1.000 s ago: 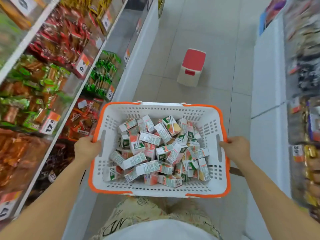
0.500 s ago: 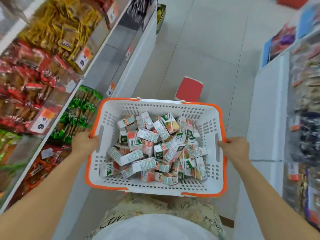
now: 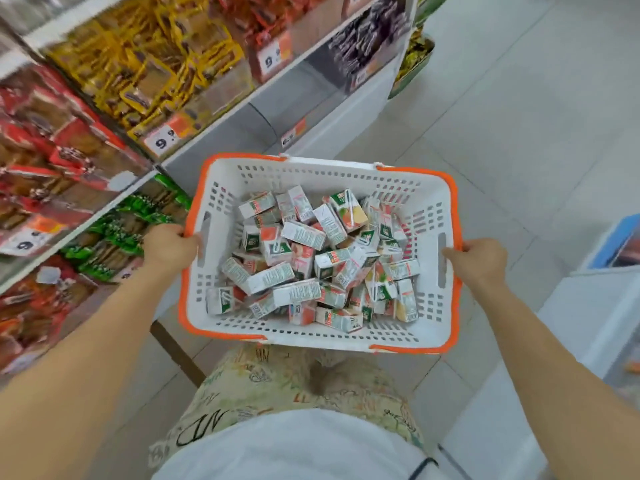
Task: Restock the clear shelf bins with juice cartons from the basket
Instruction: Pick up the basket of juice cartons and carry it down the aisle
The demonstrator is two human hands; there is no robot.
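White shirt and patterned shorts point(image 3: 277, 386) nearest, person standing in shop aisle. Both forearms reach fwd. Left hand point(image 3: 169, 245) curled round left rim of basket point(image 3: 429, 209), fingers over orange edge by the side slot. Right hand point(image 3: 476, 263) same on right rim, clamped. Basket white plastic w/ orange rim, held level at waist height, off the floor. Juice cartons point(image 3: 322, 258) inside, small, piled loose at all angles, covering most of basket bottom. Left of basket: shelving point(image 3: 221, 123) w/ snack packs, red, green, yellow; price tags point(image 3: 162, 142) on shelf edges, blurred. Clear front panels on shelf tiers. Beyond: pale tiled floor point(image 3: 502, 98). Right side: white unit point(image 3: 595, 306), partly out of view.
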